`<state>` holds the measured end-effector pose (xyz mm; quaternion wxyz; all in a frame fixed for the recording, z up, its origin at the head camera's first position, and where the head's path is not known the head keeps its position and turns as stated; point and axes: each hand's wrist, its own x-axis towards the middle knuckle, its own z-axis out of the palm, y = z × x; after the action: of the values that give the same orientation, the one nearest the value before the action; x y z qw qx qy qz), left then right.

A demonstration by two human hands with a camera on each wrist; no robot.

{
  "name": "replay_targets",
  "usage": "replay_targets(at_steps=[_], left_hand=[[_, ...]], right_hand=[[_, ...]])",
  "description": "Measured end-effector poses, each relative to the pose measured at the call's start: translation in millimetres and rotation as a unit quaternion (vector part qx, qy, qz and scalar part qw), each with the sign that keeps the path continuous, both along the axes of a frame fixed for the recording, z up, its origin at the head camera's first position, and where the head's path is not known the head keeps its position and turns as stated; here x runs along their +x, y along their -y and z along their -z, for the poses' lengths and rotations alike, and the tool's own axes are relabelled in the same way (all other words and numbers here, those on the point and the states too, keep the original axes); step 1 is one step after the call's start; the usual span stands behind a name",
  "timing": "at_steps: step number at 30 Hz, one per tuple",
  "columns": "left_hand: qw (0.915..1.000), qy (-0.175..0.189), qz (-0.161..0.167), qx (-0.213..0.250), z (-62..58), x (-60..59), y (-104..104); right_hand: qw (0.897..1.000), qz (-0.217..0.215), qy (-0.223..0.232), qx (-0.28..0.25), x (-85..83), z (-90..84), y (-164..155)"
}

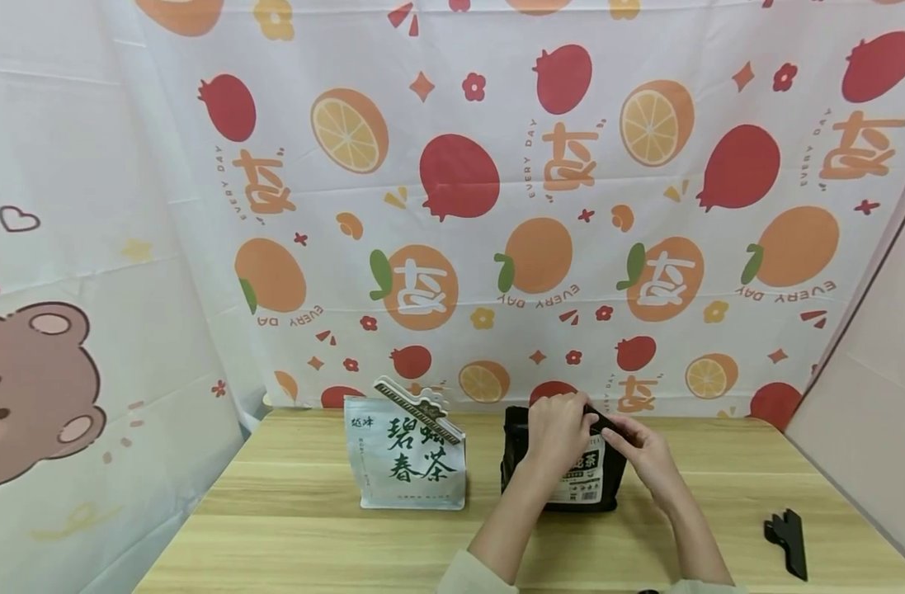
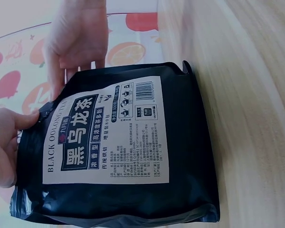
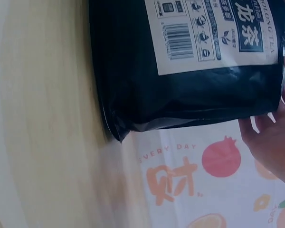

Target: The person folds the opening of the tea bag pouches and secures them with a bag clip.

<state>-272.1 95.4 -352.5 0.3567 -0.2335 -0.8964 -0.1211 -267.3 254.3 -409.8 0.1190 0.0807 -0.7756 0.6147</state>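
At the far left a cloth printed with a brown bear (image 1: 32,388) hangs beside the wooden counter (image 1: 311,536). Next along, a white tea pouch (image 1: 406,458) stands upright on the counter, a pale clip (image 1: 415,410) fastened slantwise across its top, and behind it hangs a backdrop (image 1: 497,206) printed with oranges and red fruit. Just to the right of the white pouch, a small gap between them, stands the black tea pouch (image 1: 571,483), upright with its white label facing the person.

The left hand (image 1: 558,429) comes in from below and lies over the black pouch's top edge, fingers curled down on it; in the left wrist view its thumb (image 2: 26,121) presses the top corner by the label. The right hand (image 1: 645,452) meets it from the right side, fingers pinching the same top edge, so the pouch's top sits between both hands while its body stands below them on the counter. In the right wrist view only some fingers (image 3: 270,142) show behind the pouch's upper end.

Well apart at the far right, a black clip (image 1: 788,540) lies flat on the counter
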Motion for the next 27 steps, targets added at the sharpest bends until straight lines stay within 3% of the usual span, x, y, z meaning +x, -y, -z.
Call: replay_targets(at_steps=[3, 16, 27], left_hand=[[1.0, -0.005, 0.007, 0.004, 0.1, -3.5, 1.9], [0.9995, -0.022, 0.023, 0.002, 4.8, -16.4, 10.1], [0.9986, -0.045, 0.027, -0.006, 8.1, -29.2, 15.8]], right_hand=[[1.0, 0.008, -0.005, 0.003, -3.0, -1.0, 5.5], [0.994, 0.113, -0.008, 0.003, -17.1, 0.6, 24.1], [0.992, 0.126, 0.02, 0.012, -22.3, -4.2, 26.7]])
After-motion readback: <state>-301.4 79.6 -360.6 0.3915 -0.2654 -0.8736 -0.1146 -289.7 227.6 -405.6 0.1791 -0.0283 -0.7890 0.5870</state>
